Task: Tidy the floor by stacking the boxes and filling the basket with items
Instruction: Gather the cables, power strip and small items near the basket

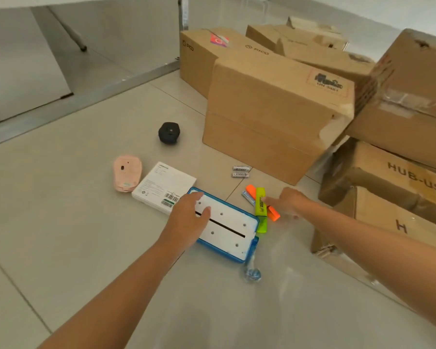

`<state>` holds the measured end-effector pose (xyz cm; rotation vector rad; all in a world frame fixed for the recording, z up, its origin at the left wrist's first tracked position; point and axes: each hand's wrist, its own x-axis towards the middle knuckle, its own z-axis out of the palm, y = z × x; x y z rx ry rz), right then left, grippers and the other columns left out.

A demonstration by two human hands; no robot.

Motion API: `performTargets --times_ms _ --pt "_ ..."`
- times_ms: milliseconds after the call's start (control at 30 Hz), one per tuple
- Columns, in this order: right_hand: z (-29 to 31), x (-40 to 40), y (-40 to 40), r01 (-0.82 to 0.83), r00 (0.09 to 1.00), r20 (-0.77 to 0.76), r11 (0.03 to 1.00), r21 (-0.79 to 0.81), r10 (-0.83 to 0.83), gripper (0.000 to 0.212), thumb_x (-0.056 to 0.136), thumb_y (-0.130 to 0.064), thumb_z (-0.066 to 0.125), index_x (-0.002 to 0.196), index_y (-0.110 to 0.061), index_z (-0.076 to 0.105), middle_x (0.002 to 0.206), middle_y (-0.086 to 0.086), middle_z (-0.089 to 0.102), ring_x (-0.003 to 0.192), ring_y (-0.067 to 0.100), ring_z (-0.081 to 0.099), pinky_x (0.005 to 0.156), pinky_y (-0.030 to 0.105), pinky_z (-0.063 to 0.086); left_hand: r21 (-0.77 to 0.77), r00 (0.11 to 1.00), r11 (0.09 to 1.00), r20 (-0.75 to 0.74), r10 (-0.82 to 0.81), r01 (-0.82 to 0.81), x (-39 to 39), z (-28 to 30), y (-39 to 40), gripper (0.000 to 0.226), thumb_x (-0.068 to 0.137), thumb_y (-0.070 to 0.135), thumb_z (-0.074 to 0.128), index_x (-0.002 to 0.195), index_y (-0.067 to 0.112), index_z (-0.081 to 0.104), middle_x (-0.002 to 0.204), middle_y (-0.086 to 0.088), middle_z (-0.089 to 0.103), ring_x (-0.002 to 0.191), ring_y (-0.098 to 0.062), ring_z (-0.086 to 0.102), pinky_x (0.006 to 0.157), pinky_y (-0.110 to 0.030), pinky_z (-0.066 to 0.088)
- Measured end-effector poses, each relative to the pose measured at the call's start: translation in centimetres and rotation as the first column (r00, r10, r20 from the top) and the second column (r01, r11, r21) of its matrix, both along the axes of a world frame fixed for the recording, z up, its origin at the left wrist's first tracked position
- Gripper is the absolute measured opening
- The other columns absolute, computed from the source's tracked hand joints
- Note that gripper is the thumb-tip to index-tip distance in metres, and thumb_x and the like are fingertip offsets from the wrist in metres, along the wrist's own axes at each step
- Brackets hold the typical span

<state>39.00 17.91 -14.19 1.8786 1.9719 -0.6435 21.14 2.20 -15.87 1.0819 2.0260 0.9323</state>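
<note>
Your left hand point(186, 217) lies flat on the blue-rimmed white tray point(227, 225) on the floor point(61, 222), fingers pretty much straight. Your right hand point(287, 201) is at the yellow highlighter point(261, 210) and the orange one point(272, 214), but it's blurry, so I can't tell if that grip is pinching anything. Batteries point(241, 171), a white box point(161, 187) and a pink mouse point(127, 172) lie nearby, with cardboard boxes point(275, 114) behind.
</note>
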Motion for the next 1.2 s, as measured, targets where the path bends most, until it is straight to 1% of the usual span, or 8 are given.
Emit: performTargets --times_ms 200,400,567,700,800,900,1033,1200 --pt "-2.0 -1.0 -1.2 0.003 0.997 -0.080 0.981 0.194 0.013 0.075 0.075 -0.066 0.060 0.122 -0.010 0.044 0.123 0.013 0.049 0.113 0.030 0.051 0.076 0.034 0.042 0.051 0.994 0.998 -0.105 -0.015 0.020 1.8 -1.1 -0.1 0.038 0.094 0.018 0.050 0.131 0.013 0.047 0.134 0.001 0.047 0.123 -0.008 0.041 0.086 0.001 0.020" --pt "-2.0 -2.7 -1.7 -0.117 0.991 -0.052 0.980 0.159 0.127 0.032 0.082 -0.040 0.064 0.093 -0.012 0.052 0.093 0.007 0.054 0.080 0.023 0.050 0.051 0.025 0.032 0.088 0.997 0.996 -0.076 0.008 -0.001 1.9 -1.0 -0.2 0.036 0.095 0.018 0.049 0.130 0.016 0.048 0.132 0.003 0.047 0.117 -0.004 0.043 0.089 -0.005 0.026" --pt "1.0 -4.8 -0.5 -0.142 0.869 -0.414 0.938 0.317 0.272 0.022 0.090 -0.028 0.056 0.080 -0.011 0.047 0.077 0.002 0.047 0.077 0.022 0.048 0.057 0.033 0.037 0.124 0.964 0.976 0.221 0.148 -0.179 1.9 0.0 -0.2 0.032 0.094 0.026 0.052 0.123 0.016 0.054 0.118 0.003 0.053 0.097 -0.004 0.052 0.061 -0.002 0.042" --pt "3.5 -7.3 -2.8 -0.325 0.654 -0.736 0.943 -0.070 0.171 0.019 0.092 -0.022 0.059 0.094 -0.003 0.057 0.081 0.005 0.062 0.073 0.017 0.063 0.067 0.024 0.056 0.117 0.881 0.967 0.448 0.151 -0.225 1.7 0.7 0.3 0.033 0.093 0.043 0.044 0.114 0.018 0.052 0.118 0.003 0.056 0.104 -0.014 0.059 0.082 -0.016 0.047" --pt "2.9 -7.7 -4.4 -0.444 0.625 -0.778 0.846 -0.295 0.057 0.029 0.094 -0.020 0.054 0.103 0.006 0.063 0.090 0.015 0.067 0.076 0.019 0.067 0.076 0.023 0.057 0.119 0.885 0.976 0.453 0.110 -0.182 1.5 0.9 0.5 0.040 0.094 0.043 0.041 0.116 0.012 0.053 0.109 -0.004 0.062 0.088 -0.013 0.065 0.059 -0.010 0.051" --pt "1.4 -6.7 -2.7 -0.275 0.683 -0.730 0.935 -0.222 0.027 0.024 0.095 -0.017 0.052 0.104 0.001 0.065 0.094 0.014 0.067 0.076 0.015 0.061 0.068 0.021 0.052 0.079 0.875 0.980 0.467 0.126 -0.184 1.6 0.8 0.1 0.021 0.099 0.026 0.041 0.103 0.008 0.050 0.092 -0.006 0.063 0.051 -0.007 0.058 0.047 -0.012 0.047" --pt "-1.3 -3.3 1.0 -0.048 0.927 -0.361 0.985 0.165 0.105 0.018 0.090 -0.014 0.053 0.096 0.002 0.060 0.092 0.017 0.059 0.084 0.025 0.055 0.068 0.031 0.041 0.012 0.849 0.977 0.497 0.180 -0.214 1.5 0.1 -0.5 0.017 0.099 0.023 0.039 0.100 0.009 0.048 0.083 -0.002 0.061 0.049 -0.008 0.055 0.044 -0.011 0.045" --pt "-2.6 -0.9 0.4 -0.096 0.988 -0.121 0.995 0.037 0.100 0.031 0.081 -0.023 0.069 0.103 -0.008 0.052 0.098 0.008 0.054 0.097 0.026 0.057 0.065 0.026 0.037 -0.078 0.810 0.970 0.539 0.234 -0.228 1.1 -0.4 -0.3 0.010 0.095 0.010 0.047 0.103 0.006 0.048 0.078 -0.007 0.059 0.054 -0.012 0.054 0.046 -0.014 0.047"
